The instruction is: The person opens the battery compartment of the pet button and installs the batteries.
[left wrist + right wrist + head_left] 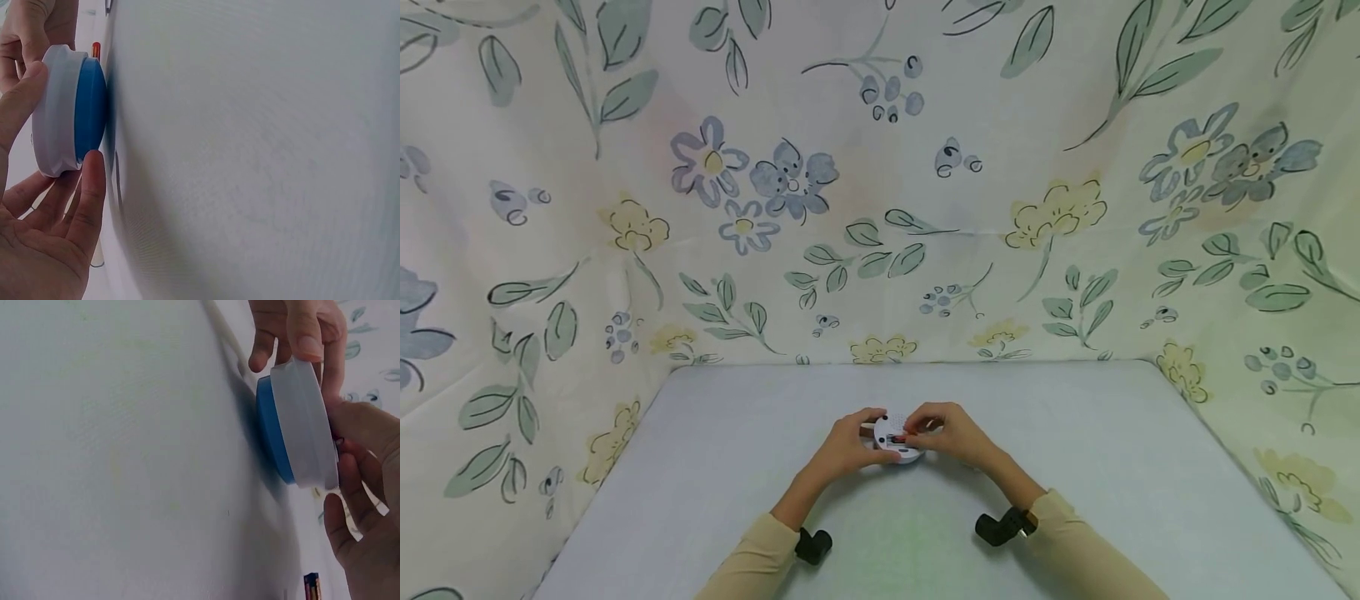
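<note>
A round white device (892, 422) with small holes and dark feet on its upturned face is near the table's middle. Its blue domed side (91, 112) faces down, close to the tabletop. My left hand (846, 446) grips the white rim, thumb on the near edge, fingers around the far side. At a slot in the upturned face, my right hand (955, 433) pinches a small red-and-black battery (899, 439), which the fingertips partly cover. In the right wrist view, the white body (304, 425) hides that slot.
Another battery (312, 587) lies on the white table (760, 400), seen in the right wrist view. An orange-red tip (95, 50) shows behind the device in the left wrist view. Floral cloth (880, 275) hangs behind and beside the table. Black cameras (1000, 527) sit on both wrists.
</note>
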Motion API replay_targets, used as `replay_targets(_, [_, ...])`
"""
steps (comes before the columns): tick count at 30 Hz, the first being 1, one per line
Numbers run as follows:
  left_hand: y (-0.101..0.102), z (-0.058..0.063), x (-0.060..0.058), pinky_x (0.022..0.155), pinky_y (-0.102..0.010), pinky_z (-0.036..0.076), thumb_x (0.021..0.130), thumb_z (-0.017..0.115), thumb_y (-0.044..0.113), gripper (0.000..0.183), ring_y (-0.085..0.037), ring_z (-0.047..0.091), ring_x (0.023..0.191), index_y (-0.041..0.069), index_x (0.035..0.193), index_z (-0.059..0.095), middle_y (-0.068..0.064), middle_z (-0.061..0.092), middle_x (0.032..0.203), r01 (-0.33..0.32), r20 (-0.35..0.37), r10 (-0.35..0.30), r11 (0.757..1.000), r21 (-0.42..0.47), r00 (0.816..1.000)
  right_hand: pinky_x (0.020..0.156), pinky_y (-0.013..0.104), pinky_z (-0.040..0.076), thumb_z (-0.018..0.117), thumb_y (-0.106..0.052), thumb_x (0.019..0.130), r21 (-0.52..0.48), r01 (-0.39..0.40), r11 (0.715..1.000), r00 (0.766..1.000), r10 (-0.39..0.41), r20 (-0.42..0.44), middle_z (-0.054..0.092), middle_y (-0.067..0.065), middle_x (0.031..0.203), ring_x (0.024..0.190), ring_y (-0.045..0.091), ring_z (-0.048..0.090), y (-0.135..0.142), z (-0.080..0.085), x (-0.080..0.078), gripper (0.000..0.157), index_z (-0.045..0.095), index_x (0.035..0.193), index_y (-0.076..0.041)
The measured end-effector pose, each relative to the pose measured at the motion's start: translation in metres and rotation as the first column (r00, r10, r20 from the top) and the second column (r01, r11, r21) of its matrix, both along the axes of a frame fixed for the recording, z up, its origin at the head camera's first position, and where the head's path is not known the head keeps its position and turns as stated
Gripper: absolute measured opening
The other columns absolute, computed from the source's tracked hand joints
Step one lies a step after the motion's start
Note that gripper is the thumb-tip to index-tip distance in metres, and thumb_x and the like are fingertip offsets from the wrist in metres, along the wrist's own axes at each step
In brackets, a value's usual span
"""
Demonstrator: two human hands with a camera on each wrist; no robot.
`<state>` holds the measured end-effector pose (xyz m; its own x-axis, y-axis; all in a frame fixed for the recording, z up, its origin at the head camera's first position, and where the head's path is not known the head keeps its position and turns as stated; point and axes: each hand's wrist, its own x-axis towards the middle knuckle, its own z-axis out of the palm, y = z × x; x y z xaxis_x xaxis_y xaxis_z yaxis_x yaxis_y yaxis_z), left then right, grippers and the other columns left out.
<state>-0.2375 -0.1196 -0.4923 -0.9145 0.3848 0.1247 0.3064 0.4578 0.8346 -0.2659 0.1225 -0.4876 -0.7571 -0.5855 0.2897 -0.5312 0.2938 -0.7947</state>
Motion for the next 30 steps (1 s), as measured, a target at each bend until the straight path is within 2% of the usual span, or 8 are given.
replay_targets(3, [0.000, 0.000, 0.000, 0.090, -0.045, 0.053, 0.079, 0.091, 0.028, 0.077, -0.032, 0.065, 0.110, -0.002, 0.141, 0.055, -0.016, 0.059, 0.136, -0.002, 0.003, 0.002, 1.000, -0.003, 1.000, 0.082, 0.034, 0.055, 0.080, -0.016, 0.090, -0.014, 0.008, 1.000, 1.000, -0.007, 0.012, 0.071, -0.003, 0.103, 0.093, 0.019, 0.064, 0.008, -0.008, -0.007, 0.020, 0.075, 0.109, -0.011])
replay_targets(9, [-0.001, -0.001, 0.000, 0.091, -0.048, 0.053, 0.079, 0.091, 0.029, 0.077, -0.033, 0.065, 0.111, -0.003, 0.140, 0.056, -0.016, 0.060, 0.136, 0.009, -0.008, -0.009, 1.000, 0.006, 1.000, 0.086, 0.034, 0.055, 0.075, -0.014, 0.095, -0.085, 0.008, 0.996, 0.999, -0.004, 0.053, 0.065, 0.016, 0.123, 0.104, 0.027, 0.065, 0.023, -0.014, -0.015, 0.037, 0.064, 0.127, 0.003])
replay_targets(12, [-0.001, -0.002, 0.000, 0.092, -0.049, 0.052, 0.079, 0.091, 0.030, 0.078, -0.033, 0.065, 0.111, -0.002, 0.140, 0.055, -0.016, 0.060, 0.136, 0.004, -0.005, -0.004, 1.000, -0.001, 1.000, 0.092, 0.035, 0.053, 0.072, -0.013, 0.097, -0.074, -0.035, 0.997, 0.994, 0.043, 0.105, 0.062, 0.021, 0.129, 0.111, 0.029, 0.064, 0.025, -0.015, -0.017, 0.043, 0.059, 0.133, 0.006])
replay_targets(15, [-0.001, -0.002, 0.000, 0.092, -0.049, 0.052, 0.079, 0.090, 0.032, 0.078, -0.032, 0.065, 0.111, -0.001, 0.141, 0.055, -0.015, 0.060, 0.136, -0.003, -0.003, 0.003, 1.000, -0.017, 1.000, 0.096, 0.037, 0.051, 0.070, -0.014, 0.099, -0.046, -0.065, 0.997, 0.987, 0.071, 0.147, 0.060, 0.020, 0.133, 0.116, 0.031, 0.062, 0.025, -0.015, -0.016, 0.046, 0.056, 0.138, 0.005])
replay_targets(21, [0.000, -0.001, 0.000, 0.092, -0.045, 0.052, 0.079, 0.090, 0.033, 0.078, -0.030, 0.064, 0.110, 0.002, 0.142, 0.055, -0.014, 0.059, 0.137, -0.010, 0.018, 0.011, 0.999, -0.038, 1.000, 0.093, 0.037, 0.052, 0.072, -0.015, 0.097, 0.003, -0.036, 0.999, 0.984, 0.035, 0.176, 0.062, 0.016, 0.134, 0.113, 0.029, 0.064, 0.019, -0.012, -0.013, 0.044, 0.060, 0.137, 0.000])
replay_targets(26, [0.002, 0.000, 0.000, 0.092, -0.044, 0.053, 0.078, 0.091, 0.032, 0.079, -0.030, 0.064, 0.110, 0.002, 0.142, 0.055, -0.014, 0.058, 0.138, -0.016, 0.029, 0.017, 0.999, -0.043, 0.999, 0.089, 0.037, 0.054, 0.074, -0.009, 0.095, 0.009, 0.003, 1.000, 0.977, -0.005, 0.211, 0.062, 0.021, 0.130, 0.107, 0.031, 0.066, 0.014, -0.007, -0.009, 0.042, 0.061, 0.133, 0.005])
replay_targets(30, [0.002, 0.001, -0.001, 0.092, -0.043, 0.053, 0.078, 0.091, 0.028, 0.078, -0.031, 0.064, 0.110, 0.000, 0.141, 0.056, -0.016, 0.058, 0.138, -0.015, 0.028, 0.016, 0.999, -0.028, 0.999, 0.085, 0.034, 0.055, 0.076, -0.005, 0.092, -0.013, 0.034, 0.999, 0.963, -0.029, 0.269, 0.062, 0.024, 0.128, 0.104, 0.033, 0.066, 0.011, -0.004, -0.008, 0.043, 0.062, 0.130, 0.008])
